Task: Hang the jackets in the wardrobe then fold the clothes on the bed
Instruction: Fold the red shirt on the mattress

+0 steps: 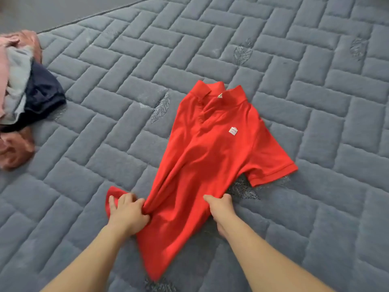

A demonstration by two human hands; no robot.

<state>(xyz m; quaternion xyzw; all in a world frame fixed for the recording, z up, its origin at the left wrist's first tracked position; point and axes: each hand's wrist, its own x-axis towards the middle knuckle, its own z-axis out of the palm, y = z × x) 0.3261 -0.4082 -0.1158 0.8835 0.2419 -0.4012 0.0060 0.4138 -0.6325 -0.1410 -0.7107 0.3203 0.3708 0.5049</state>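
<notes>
While both hands grip it, the polo: red polo lies front up on the bed, collar far, hem near, body bunched into long folds toward the near end.
Left hand: left hand is clamped on a gathered fold at the polo's left edge, fingers curled into the cloth.
Right hand: right hand pinches the polo's right edge just below the sleeve, thumb on top.
Sleeve: right sleeve lies spread flat on the cover; the left one is folded under or hidden.
Label: small white patch on the chest; the print is too small to read.
Surface: grey-blue quilted cover with a brick-like stitched pattern and scattered embroidered leaves fills almost the whole view.
Pile: heap of clothes, pink, grey, navy and rust, sits at the left edge, well apart from the polo.
Room: strip of plain grey beyond the bed's far left edge; floor or wall, cannot tell.
</notes>
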